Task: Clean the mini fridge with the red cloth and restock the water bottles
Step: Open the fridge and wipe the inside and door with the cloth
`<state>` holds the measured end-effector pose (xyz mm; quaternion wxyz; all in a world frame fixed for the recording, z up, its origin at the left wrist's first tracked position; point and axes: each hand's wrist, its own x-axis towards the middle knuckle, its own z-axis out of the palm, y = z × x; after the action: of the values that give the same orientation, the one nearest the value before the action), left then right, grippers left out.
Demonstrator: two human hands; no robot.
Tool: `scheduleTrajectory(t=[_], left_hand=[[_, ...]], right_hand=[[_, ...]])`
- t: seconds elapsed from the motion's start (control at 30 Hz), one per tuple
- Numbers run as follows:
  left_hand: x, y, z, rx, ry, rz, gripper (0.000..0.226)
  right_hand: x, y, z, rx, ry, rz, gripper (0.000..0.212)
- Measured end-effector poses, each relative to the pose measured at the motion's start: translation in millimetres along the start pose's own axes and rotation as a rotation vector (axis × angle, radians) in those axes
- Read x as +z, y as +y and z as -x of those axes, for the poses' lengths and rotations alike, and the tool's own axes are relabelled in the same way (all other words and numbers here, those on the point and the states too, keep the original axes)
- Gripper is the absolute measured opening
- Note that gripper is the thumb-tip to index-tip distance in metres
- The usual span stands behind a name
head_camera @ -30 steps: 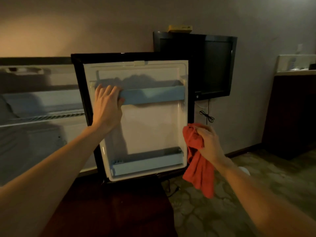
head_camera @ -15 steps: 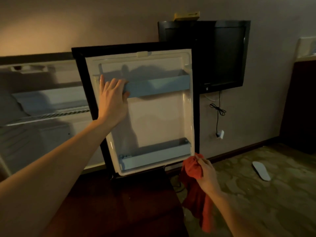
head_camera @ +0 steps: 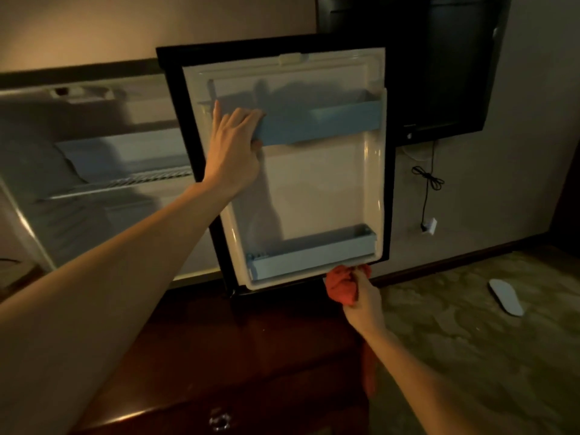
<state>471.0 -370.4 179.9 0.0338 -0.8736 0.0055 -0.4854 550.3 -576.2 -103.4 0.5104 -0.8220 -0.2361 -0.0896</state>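
Note:
The mini fridge stands open; its white door faces me with a blue upper shelf rail and a pale lower shelf. My left hand grips the left end of the blue rail, fingers over its top and thumb under it. My right hand holds the bunched red cloth against the door's bottom edge, below the lower shelf. Part of the cloth hangs down behind my right forearm. The fridge interior with a wire rack is at the left. No water bottles are in view.
The fridge sits on a dark wooden cabinet with a metal drawer pull. A black TV hangs on the wall behind the door, with a cable running to a wall socket. A white slipper lies on the patterned carpet.
My right hand has carried the red cloth down from the door's right side to its bottom edge. My left hand has kept its grip on the blue rail.

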Motion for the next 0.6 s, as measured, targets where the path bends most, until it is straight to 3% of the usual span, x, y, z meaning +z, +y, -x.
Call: scheduleTrajectory(t=[0.13,0.3,0.5,0.6], left_hand=[[-10.8,-0.4,-0.4,0.027,-0.09,-0.001,0.056],[-17.6,-10.7,-3.4,0.077,-0.171,-0.059,0.066],[-25.8,-18.8,-0.7,0.149,-0.208,-0.099,0.071],[-30.7,-21.3,3.0,0.186,-0.199,-0.1,0.069]], right_hand=[[9.8,-18.0,-6.4,-0.112,-0.163,0.123,0.047],[29.1,-52.3,-6.5,-0.225,-0.259,0.406,0.028],[103.7,-115.8,30.5,-0.331,-0.371,0.563,0.039],[152.3,-139.4,51.6,-0.423,-0.338,0.574,0.045]])
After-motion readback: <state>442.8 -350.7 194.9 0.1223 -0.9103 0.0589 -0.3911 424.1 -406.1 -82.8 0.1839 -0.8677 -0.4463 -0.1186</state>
